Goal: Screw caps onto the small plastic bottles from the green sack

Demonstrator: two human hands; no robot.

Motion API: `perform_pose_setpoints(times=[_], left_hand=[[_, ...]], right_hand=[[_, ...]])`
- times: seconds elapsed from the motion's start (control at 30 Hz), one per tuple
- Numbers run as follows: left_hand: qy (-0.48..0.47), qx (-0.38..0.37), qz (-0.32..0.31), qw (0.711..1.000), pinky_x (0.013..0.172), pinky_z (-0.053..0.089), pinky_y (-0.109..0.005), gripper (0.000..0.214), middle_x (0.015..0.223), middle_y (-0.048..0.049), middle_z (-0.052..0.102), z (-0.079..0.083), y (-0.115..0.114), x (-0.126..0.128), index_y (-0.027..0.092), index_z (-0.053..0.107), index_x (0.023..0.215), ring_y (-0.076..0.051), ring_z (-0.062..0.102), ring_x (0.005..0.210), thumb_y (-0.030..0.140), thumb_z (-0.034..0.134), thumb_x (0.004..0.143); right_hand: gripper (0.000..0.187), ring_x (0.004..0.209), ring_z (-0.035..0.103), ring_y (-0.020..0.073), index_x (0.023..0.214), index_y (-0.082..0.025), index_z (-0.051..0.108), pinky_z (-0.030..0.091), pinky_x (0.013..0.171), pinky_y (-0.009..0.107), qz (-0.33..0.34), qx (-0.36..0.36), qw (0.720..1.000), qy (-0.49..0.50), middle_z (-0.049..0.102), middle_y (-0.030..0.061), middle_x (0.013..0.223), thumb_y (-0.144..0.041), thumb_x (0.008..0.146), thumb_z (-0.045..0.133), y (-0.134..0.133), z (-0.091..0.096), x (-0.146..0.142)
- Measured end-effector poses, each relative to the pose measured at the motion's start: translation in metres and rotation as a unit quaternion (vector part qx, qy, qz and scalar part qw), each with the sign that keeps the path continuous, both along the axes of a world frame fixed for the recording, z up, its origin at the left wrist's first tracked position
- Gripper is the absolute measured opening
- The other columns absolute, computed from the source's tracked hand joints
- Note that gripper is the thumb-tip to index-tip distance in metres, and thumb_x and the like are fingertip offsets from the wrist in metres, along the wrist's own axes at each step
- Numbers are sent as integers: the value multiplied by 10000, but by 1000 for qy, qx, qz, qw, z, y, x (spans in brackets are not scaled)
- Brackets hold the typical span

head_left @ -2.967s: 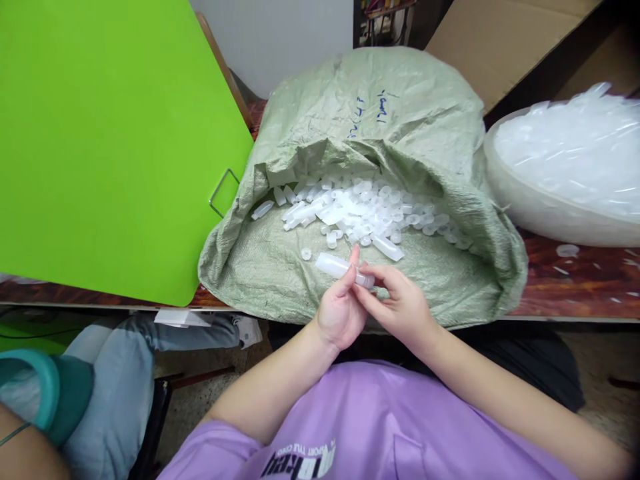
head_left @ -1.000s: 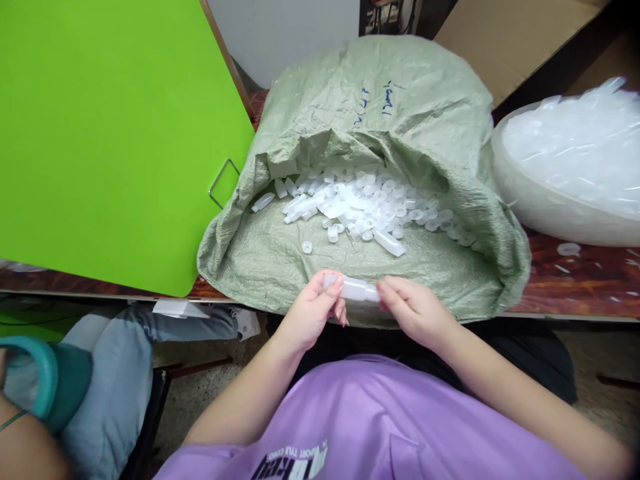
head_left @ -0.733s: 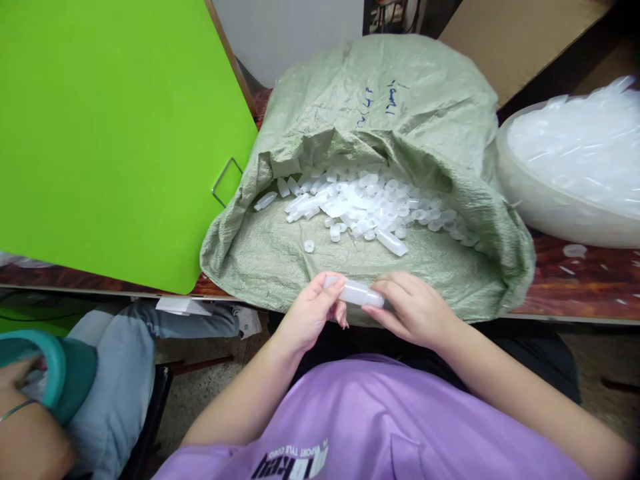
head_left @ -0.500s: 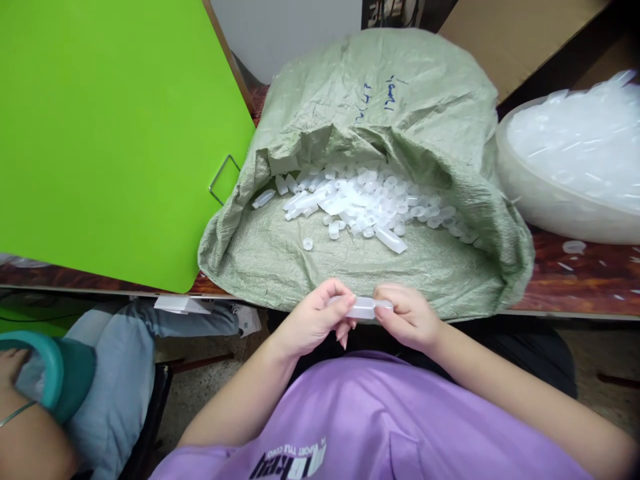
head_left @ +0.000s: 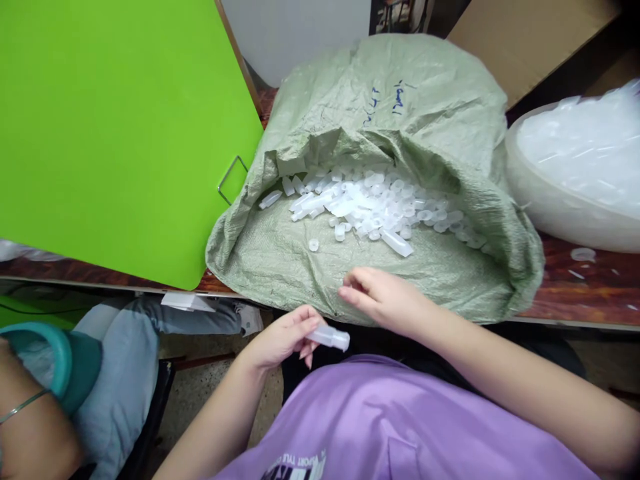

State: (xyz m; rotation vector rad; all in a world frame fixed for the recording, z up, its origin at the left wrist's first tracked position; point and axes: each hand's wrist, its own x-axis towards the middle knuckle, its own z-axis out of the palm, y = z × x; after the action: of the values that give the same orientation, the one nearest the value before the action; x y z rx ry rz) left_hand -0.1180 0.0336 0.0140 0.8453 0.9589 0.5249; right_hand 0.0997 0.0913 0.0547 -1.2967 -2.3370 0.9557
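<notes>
My left hand pinches a small translucent plastic tube by one end, below the table edge and above my purple shirt. My right hand hovers over the front lip of the green woven sack, fingers loosely curled and pointing left, with nothing seen in them. Several white tubes and caps lie heaped in the sack's open mouth, a short way beyond my right hand.
A bright green board leans at the left with a wire clip. A white basin of clear plastic pieces stands at the right on the wooden table. Another person's arm and a teal object are at lower left.
Both hands held the tube together at the sack's edge. Now my right hand has let go and moved up over the sack, while my left hand has carried the tube down toward my lap.
</notes>
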Motion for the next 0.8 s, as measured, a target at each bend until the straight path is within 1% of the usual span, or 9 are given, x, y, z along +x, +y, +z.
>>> perform_pose_setpoints(times=[0.17, 0.27, 0.4, 0.5, 0.53, 0.6, 0.7, 0.77, 0.8], left_hand=[[106, -88, -1, 990, 446, 396, -184, 402, 610, 22, 548, -45, -16, 11, 132, 552, 896, -56, 442, 423, 511, 576, 765], [113, -21, 1, 993, 584, 469, -262, 448, 788, -52, 632, -57, -14, 36, 151, 575, 1030, -130, 592, 603, 508, 574, 759], [158, 208, -154, 953, 892, 428, -359, 404, 1063, -97, 645, -15, 2, 34, 217, 610, 1106, -239, 552, 1088, 426, 603, 760], [165, 200, -337, 905, 809, 476, -308, 333, 1000, -75, 680, 42, 28, 11, 219, 635, 1062, -207, 637, 925, 420, 508, 828], [170, 196, -329, 908, 761, 488, -286, 347, 953, -72, 688, 59, 42, 4, 204, 626, 1053, -186, 647, 859, 422, 429, 869], [292, 280, -203, 892, 748, 481, -275, 360, 939, -69, 679, 82, 80, -3, 173, 621, 982, -179, 629, 840, 432, 392, 882], [512, 411, -56, 752, 798, 453, -302, 423, 993, -93, 655, 88, 153, 2, 144, 602, 1023, -201, 594, 909, 414, 297, 908], [583, 436, -80, 681, 834, 432, -260, 383, 1123, -84, 614, 82, 198, 12, 162, 565, 1120, -175, 570, 987, 341, 302, 908], [594, 433, -94, 671, 838, 429, -255, 354, 1137, -84, 610, 78, 217, 17, 167, 580, 1108, -181, 570, 995, 342, 373, 881]], right_hand=[[299, 912, 573, 255, 1151, -171, 521, 423, 698, 327, 26, 172, 966, -193, 586, 138, 1046, -271, 906, 380, 48, 6, -40], [326, 947, 560, 273, 1155, -166, 531, 425, 709, 349, 64, 182, 959, -209, 570, 160, 1069, -151, 883, 352, 66, 0, -65], [279, 882, 587, 249, 990, -135, 601, 431, 693, 332, 94, 182, 952, -227, 594, 156, 989, -82, 848, 367, 70, -6, -69], [213, 852, 599, 237, 966, -128, 586, 439, 682, 314, 76, 185, 952, -232, 602, 139, 951, -119, 844, 412, 60, -4, -51], [192, 853, 600, 239, 969, -126, 578, 443, 683, 313, 67, 185, 952, -234, 606, 134, 945, -157, 848, 433, 55, -3, -44], [219, 862, 603, 240, 1011, -127, 564, 456, 697, 318, 46, 179, 957, -222, 617, 123, 952, -242, 865, 448, 40, -2, -29], [314, 861, 609, 221, 1147, -157, 530, 472, 742, 336, 25, 150, 977, -149, 625, 91, 963, -295, 912, 376, 16, -7, -13], [323, 855, 605, 209, 1162, -179, 534, 479, 753, 343, 23, 129, 988, -87, 616, 78, 942, -291, 926, 344, 2, -14, -4], [311, 852, 602, 204, 1141, -185, 546, 484, 750, 341, 26, 120, 991, -61, 611, 74, 929, -292, 925, 349, -4, -18, 0]])
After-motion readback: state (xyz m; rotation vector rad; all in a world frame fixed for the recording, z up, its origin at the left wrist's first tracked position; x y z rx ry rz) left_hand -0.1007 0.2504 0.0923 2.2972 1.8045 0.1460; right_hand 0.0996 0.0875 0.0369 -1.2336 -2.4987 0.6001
